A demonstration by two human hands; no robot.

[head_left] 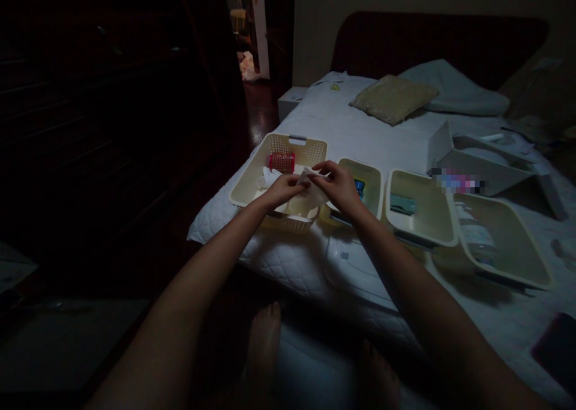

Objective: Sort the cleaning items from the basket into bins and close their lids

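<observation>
Cloth (314, 201): there it is, mid-frame, white and thin, perhaps tissue in this dim light, up over the basket (244, 186).
Left hand (285, 191): fingertips pinched on the cloth.
Right hand (339, 188): fingers closed on its other side.
Print: markings on the red can (282, 162) in the basket and on the bottle (477, 237) at frame right, too small to read.
Edges: basket sits near the bed's (225, 233) corner, bins (431, 209) lined up rightward.
Room: white bedding stretches to the pillow (393, 98), upper right.
</observation>
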